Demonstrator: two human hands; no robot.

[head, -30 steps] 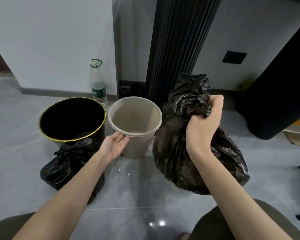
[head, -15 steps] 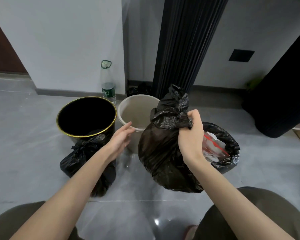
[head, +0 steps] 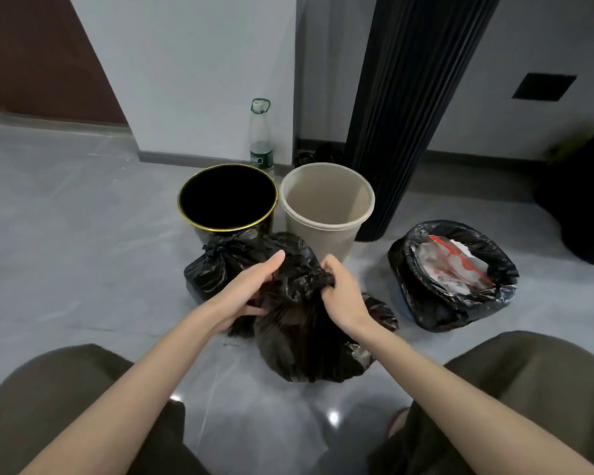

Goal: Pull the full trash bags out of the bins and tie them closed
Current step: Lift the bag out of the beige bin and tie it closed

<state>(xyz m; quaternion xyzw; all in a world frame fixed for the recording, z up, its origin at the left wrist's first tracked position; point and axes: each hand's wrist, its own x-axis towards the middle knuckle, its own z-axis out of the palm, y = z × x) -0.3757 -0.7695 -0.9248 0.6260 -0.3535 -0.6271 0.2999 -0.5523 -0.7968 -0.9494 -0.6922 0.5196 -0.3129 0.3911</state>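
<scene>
Bottle [head: 262,145] label — green, txt illegible.

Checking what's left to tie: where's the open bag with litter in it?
Head view, right side: the open black trash bag sits on the floor, right of the beige bin and apart from the right hand.

Clear plastic bottle [head: 262,138]: upright at top centre, green label, cap fitted, standing against the white wall [head: 203,63]. Black pleated column [head: 405,108]: upper right of centre, base on the grey glossy floor [head: 83,217]. Brown panel [head: 38,56]: upper left corner. Black square plate [head: 544,86]: on the wall, upper right. Dark bulky object [head: 587,200]: right edge, identity not discernible. Olive trouser legs [head: 48,406]: both lower corners.
</scene>
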